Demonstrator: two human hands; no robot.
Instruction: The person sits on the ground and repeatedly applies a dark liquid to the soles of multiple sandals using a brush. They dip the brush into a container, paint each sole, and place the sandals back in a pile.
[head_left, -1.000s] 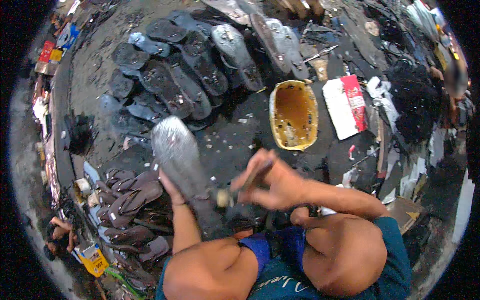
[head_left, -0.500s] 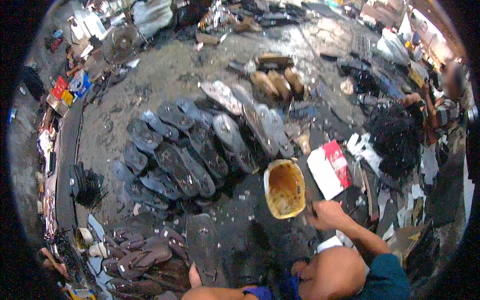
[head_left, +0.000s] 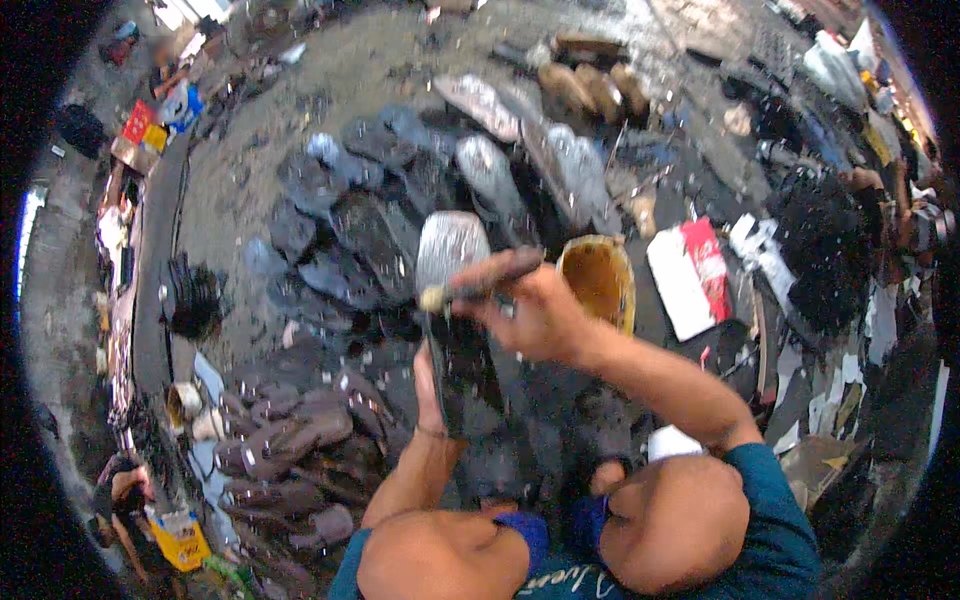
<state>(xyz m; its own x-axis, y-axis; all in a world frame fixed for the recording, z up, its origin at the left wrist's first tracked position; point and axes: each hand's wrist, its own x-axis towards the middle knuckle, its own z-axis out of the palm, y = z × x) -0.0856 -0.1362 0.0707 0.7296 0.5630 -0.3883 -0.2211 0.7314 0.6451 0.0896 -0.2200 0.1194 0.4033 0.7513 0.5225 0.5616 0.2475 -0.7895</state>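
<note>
In my left hand (head_left: 428, 395), a long dark shoe sole (head_left: 455, 240) is gripped by its near part and held upright before me. Its far end looks wet and glossy. My right hand (head_left: 540, 310) is closed around a brush (head_left: 508, 270) with a dark handle, its pale tip at the sole's left edge. The right fingers hide part of the sole. Just beyond that hand stands a yellowish tub (head_left: 627, 280) with amber, glue-like stuff inside. Many dark soles (head_left: 370, 235) lie in rows on the ground ahead.
A red-and-white box (head_left: 685, 280) lies right of the tub. Brown sandal straps or uppers (head_left: 290, 430) are heaped at my left. Tan shoe forms (head_left: 590, 90) sit farther off. Scraps (head_left: 820, 400) litter the right side, where another person (head_left: 895, 190) is partly visible.
My right hand has moved left from beside the tub to the sole, bringing the brush. My left hand has lifted the sole from low at the left to the middle. The view has shifted.
</note>
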